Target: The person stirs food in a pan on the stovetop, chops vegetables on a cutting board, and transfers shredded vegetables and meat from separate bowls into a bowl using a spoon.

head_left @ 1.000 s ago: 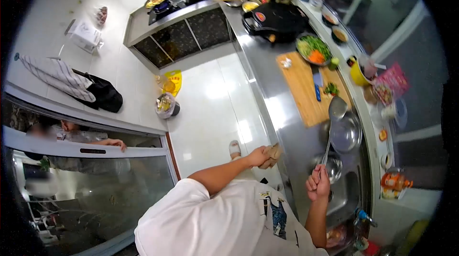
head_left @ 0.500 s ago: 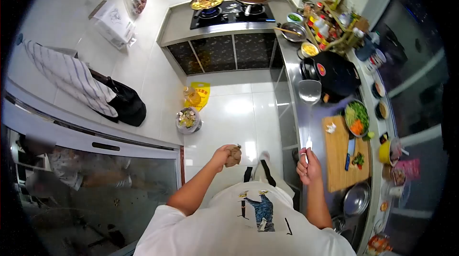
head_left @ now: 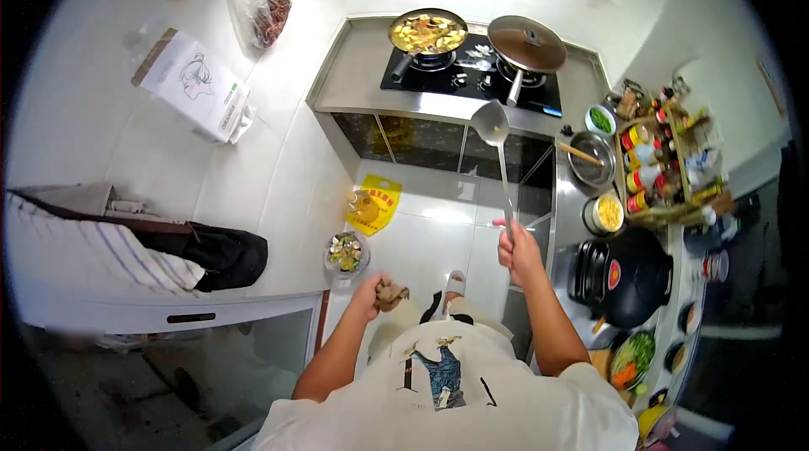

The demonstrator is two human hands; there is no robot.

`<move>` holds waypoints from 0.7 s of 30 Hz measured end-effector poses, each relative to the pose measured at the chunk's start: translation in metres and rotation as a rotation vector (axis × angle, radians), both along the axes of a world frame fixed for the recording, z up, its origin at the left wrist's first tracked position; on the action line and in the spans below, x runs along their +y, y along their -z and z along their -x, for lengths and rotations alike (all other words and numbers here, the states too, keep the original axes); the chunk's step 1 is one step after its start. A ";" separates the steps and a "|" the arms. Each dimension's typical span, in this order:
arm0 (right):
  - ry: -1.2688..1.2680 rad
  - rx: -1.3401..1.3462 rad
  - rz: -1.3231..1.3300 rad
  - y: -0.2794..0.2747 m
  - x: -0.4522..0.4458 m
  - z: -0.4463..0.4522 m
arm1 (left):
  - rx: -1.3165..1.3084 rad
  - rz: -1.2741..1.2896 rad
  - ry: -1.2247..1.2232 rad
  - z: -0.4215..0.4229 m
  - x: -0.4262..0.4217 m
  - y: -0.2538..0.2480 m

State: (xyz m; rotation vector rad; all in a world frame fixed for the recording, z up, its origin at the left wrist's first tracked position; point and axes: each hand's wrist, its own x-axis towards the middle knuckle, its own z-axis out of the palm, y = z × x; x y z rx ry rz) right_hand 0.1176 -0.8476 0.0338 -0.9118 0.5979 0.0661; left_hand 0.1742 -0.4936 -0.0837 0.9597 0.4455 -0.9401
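My right hand [head_left: 524,257] is closed around the handle of a metal wok spatula [head_left: 490,124], held upright with its broad head in front of the stove's edge. Low on the left, my left hand [head_left: 366,296] grips a crumpled brown cloth [head_left: 393,294]. Ahead, a frying pan [head_left: 396,64] of chopped, yellowish food sits on the left burner of the black gas stove [head_left: 472,89]. On the right burner stands a second pan with a brown glass lid [head_left: 527,45], its handle pointing towards me.
Along the right counter are a bowl of chopped greens [head_left: 601,120], a metal bowl [head_left: 593,171], a bowl of yellow food [head_left: 607,213], a black electric appliance [head_left: 636,278] and a seasoning rack [head_left: 674,213]. A bagged waste bin [head_left: 347,254] and an oil bottle [head_left: 357,201] stand on the left floor.
I have moved closer to the stove. The spatula has swung from over the right counter to in front of the stove. My left hand still holds the cloth.
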 end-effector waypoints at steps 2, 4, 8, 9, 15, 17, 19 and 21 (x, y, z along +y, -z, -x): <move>-0.031 -0.090 0.092 -0.011 -0.016 -0.054 | -0.144 -0.073 0.031 -0.040 -0.021 0.007; -0.051 -0.067 0.203 -0.024 -0.033 -0.106 | -0.155 -0.087 -0.041 -0.080 -0.060 -0.034; -0.066 -0.076 0.624 -0.019 -0.072 -0.208 | -0.312 -0.078 -0.003 -0.189 -0.102 -0.019; -0.056 -0.080 0.665 -0.012 -0.081 -0.232 | -0.352 -0.083 0.009 -0.220 -0.112 -0.024; -0.124 0.049 0.745 -0.024 -0.089 -0.367 | -0.312 0.099 0.096 -0.414 -0.179 -0.032; -0.142 0.111 0.638 -0.019 -0.087 -0.399 | -0.341 -0.032 0.094 -0.454 -0.203 -0.032; -0.182 0.202 0.582 -0.021 -0.084 -0.422 | -0.395 -0.087 0.162 -0.488 -0.221 -0.035; -0.156 0.332 0.554 -0.016 -0.078 -0.441 | -0.275 0.024 0.193 -0.504 -0.232 -0.033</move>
